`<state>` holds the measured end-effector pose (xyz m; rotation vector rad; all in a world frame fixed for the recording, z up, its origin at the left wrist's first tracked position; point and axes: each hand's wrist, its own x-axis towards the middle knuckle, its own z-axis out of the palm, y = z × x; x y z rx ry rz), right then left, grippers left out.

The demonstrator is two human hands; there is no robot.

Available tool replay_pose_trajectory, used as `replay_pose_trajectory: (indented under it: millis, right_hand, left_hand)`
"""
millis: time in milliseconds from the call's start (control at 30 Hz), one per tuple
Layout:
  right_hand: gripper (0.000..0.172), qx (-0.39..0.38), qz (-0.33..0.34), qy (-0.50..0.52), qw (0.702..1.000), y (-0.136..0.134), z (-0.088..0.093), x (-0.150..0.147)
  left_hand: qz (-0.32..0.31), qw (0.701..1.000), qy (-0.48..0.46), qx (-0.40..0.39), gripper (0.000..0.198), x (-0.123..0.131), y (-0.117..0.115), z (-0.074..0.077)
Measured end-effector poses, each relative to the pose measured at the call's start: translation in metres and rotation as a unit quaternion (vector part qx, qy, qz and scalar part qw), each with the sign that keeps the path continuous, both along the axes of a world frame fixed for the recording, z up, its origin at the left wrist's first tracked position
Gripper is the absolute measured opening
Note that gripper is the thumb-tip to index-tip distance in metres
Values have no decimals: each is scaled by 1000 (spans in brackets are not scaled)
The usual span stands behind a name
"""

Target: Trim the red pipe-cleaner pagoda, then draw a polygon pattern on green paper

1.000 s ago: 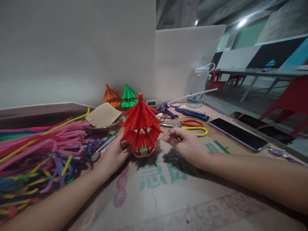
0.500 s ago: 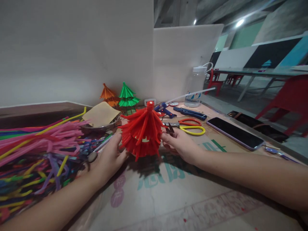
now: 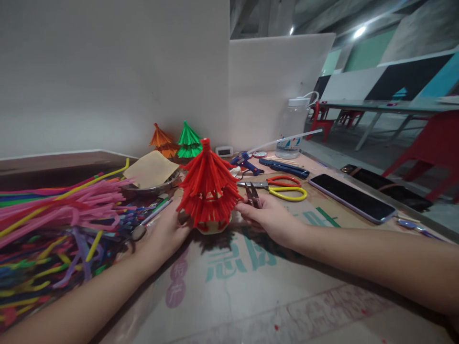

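A red two-tiered pavilion [image 3: 211, 186] made of fuzzy pipe cleaners stands upright before me, its pale base showing below the lower roof. My left hand [image 3: 175, 228] closes on its left side, the fingertips partly hidden behind the roof fringe. On the other side, my right hand [image 3: 263, 215] grips small dark-bladed snips [image 3: 253, 195], with the blades pointing up and spread apart. The thumb and finger of that hand come close to the right roof edge; whether they touch it I cannot tell.
Pipe cleaners [image 3: 82, 200] heap up on the left beside a bowl [image 3: 154, 188]. Orange [image 3: 162, 141] and green pavilions [image 3: 189, 141] stand behind. Right lie a glue gun [image 3: 245, 162], scissors [image 3: 287, 188], blue-handled pliers [image 3: 283, 167] and a phone [image 3: 351, 197]; a bottle [image 3: 290, 129] stands beyond.
The red pavilion has shifted left and tipped from leaning towards me to more upright, so its pale base now shows. The snips stay in my right hand.
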<state>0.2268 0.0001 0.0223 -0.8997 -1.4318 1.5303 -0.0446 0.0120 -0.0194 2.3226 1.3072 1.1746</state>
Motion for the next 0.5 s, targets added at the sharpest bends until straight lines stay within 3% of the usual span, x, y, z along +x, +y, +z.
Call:
replay_pose_trajectory:
  millis: [200, 367, 500]
  right_hand:
    - [51, 6, -18, 3, 1000, 5, -6, 0]
    - [55, 16, -63, 14, 998, 15, -8, 5]
    - [56, 30, -108, 18, 993, 29, -5, 11]
  left_hand:
    - [-11, 1000, -4, 8, 27, -3, 7, -4]
    - [8, 1000, -21, 10, 29, -6, 14, -13]
    - [12, 1000, -19, -5, 29, -3, 12, -11]
